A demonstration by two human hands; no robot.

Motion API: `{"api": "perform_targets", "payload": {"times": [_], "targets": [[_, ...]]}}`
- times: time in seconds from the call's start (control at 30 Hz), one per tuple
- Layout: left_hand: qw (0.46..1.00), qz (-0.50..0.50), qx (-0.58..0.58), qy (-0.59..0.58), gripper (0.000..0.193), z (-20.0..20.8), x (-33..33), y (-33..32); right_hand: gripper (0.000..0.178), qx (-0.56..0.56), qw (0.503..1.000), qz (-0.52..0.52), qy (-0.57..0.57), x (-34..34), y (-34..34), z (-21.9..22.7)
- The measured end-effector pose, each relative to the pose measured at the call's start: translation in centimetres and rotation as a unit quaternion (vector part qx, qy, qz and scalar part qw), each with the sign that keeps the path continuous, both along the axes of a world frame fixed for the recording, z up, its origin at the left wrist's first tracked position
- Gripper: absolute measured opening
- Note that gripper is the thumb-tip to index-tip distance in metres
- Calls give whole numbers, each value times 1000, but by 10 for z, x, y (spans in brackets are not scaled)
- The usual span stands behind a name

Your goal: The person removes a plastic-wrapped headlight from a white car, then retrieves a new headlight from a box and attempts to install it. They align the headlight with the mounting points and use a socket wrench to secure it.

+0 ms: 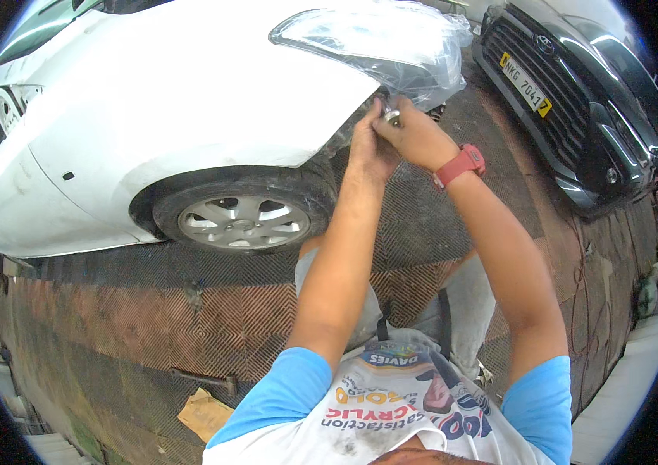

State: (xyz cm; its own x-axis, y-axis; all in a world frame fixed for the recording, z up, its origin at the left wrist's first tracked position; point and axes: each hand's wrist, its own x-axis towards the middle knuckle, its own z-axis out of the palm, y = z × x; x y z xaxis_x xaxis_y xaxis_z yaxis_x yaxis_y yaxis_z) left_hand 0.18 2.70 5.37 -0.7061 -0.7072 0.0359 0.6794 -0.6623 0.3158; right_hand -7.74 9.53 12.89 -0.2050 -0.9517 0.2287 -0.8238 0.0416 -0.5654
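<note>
Both hands meet at the front corner of a white car (213,85), just past the front wheel (244,219), where the bumper is off. My right hand (422,138) is closed on a small shiny metal piece (392,117) with a round end; its exact kind is hidden by the fingers. Close against it, my left hand (373,147) is closed with the thumb up, and what it grips cannot be made out. Right above the hands, clear plastic film (430,74) wraps the headlight (337,35). The fender's lower edge runs beside my left hand.
A dark car (569,93) faces in from the right. Ribbed mats (189,310) cover the floor. Behind my left arm lie a hammer-like tool (205,380) and a piece of brown cardboard (203,416). A thin cable (579,271) trails along the floor at right.
</note>
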Motion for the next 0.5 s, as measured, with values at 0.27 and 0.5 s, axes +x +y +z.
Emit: {"api": "perform_targets", "payload": {"times": [0.27,0.5], "targets": [[996,68,-12,-59,29,-5,-1,-15,53,-82,926,-17,368,10,11,-2],[999,19,-37,-28,31,4,7,0,35,-40,986,-63,-150,12,0,-17]]}}
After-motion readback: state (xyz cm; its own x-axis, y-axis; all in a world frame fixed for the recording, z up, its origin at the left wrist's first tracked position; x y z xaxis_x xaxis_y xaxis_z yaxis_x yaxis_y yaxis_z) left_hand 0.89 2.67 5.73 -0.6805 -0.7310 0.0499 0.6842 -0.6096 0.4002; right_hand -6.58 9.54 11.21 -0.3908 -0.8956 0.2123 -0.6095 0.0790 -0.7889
